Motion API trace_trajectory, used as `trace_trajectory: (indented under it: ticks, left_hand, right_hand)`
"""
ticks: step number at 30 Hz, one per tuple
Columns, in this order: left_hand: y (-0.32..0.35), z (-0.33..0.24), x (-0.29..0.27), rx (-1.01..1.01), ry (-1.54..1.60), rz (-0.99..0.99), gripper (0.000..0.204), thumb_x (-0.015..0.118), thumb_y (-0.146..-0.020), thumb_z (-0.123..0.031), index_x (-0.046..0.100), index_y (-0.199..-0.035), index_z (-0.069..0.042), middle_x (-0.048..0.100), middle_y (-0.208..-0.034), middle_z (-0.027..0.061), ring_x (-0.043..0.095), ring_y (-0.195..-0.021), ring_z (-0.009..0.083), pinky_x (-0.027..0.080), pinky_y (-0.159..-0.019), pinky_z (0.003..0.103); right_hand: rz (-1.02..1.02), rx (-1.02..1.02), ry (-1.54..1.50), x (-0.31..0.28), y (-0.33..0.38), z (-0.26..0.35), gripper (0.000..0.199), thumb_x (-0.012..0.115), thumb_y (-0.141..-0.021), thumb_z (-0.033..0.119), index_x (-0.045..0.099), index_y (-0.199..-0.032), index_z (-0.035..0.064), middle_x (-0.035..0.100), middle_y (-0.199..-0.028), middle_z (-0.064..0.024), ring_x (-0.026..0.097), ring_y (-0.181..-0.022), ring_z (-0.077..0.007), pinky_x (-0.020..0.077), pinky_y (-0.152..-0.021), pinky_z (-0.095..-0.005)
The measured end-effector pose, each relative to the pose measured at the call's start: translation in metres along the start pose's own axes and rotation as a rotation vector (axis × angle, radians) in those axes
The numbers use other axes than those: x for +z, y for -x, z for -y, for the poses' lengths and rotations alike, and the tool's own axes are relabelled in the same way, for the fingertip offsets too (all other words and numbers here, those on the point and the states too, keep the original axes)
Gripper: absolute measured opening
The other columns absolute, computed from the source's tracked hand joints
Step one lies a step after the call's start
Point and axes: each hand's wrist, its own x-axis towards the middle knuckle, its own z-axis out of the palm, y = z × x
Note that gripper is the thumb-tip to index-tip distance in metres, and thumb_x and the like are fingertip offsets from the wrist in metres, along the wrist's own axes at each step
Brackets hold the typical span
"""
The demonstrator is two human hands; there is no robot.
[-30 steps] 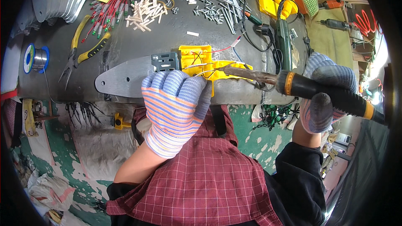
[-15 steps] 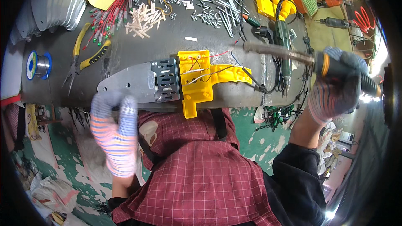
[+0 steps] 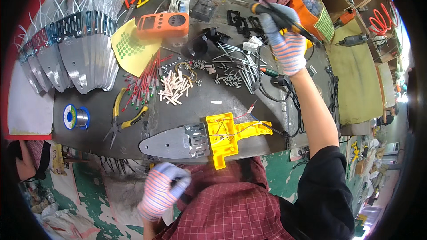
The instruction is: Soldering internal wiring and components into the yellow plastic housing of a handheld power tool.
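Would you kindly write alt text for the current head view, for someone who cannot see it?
A gloved right hand holds a black-handled tool over the far side of a cluttered workbench; the gloved left hand, blurred, is near its front edge. Between them, a yellow plastic housing adjoins a grey metal plate.

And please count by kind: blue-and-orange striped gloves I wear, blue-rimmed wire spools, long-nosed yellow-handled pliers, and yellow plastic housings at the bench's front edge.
Blue-and-orange striped gloves (left hand, right hand): 2
Blue-rimmed wire spool: 1
Long-nosed yellow-handled pliers: 1
Yellow plastic housing: 1
Total: 5
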Motion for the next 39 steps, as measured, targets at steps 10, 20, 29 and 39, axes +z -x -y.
trace_trajectory:
  ticks: [10,20,29,39]
  left_hand:
    - [-0.008,-0.016,0.021,0.128,0.154,-0.163,0.017,0.07,-0.081,-0.01,0.069,-0.098,-0.006,0.069,-0.092,0.0093,0.066,-0.085,0.0291,0.051,-0.076,0.037]
    - [-0.069,-0.025,0.071,0.577,-0.099,-0.326,0.029,0.072,-0.082,-0.017,0.064,-0.109,-0.008,0.068,-0.109,0.0103,0.064,-0.088,0.0292,0.049,-0.078,0.039]
    - [-0.088,-0.032,0.089,0.387,-0.574,-0.489,0.034,0.076,-0.076,-0.015,0.065,-0.107,-0.009,0.067,-0.094,0.0102,0.06,-0.08,0.0293,0.045,-0.074,0.042]
    - [-0.093,-0.022,0.083,0.406,-0.27,-0.507,0.015,0.073,-0.078,-0.011,0.069,-0.092,-0.012,0.066,-0.085,0.008,0.06,-0.08,0.0316,0.045,-0.076,0.042]
  right_hand:
    - [0.336,-0.363,0.824,0.023,-0.013,-0.059,0.046,0.073,-0.073,0.011,0.062,-0.117,0.018,0.066,-0.104,-0.0117,0.063,-0.096,-0.0335,0.0515,-0.083,-0.0406]
    - [0.273,0.113,0.383,-0.056,0.12,0.057,0.016,0.069,-0.078,0.011,0.067,-0.094,0.007,0.065,-0.087,-0.0121,0.062,-0.084,-0.0327,0.0504,-0.078,-0.0391]
    - [0.38,-0.044,0.701,-0.042,0.175,0.064,0.019,0.074,-0.071,0.022,0.07,-0.089,0.0163,0.056,-0.077,-0.0059,0.055,-0.077,-0.0279,0.044,-0.068,-0.0398]
    - [0.34,-0.204,0.593,-0.02,0.173,0.065,0.018,0.067,-0.071,0.02,0.067,-0.089,0.0176,0.063,-0.085,-0.0032,0.058,-0.076,-0.0245,0.0434,-0.067,-0.0394]
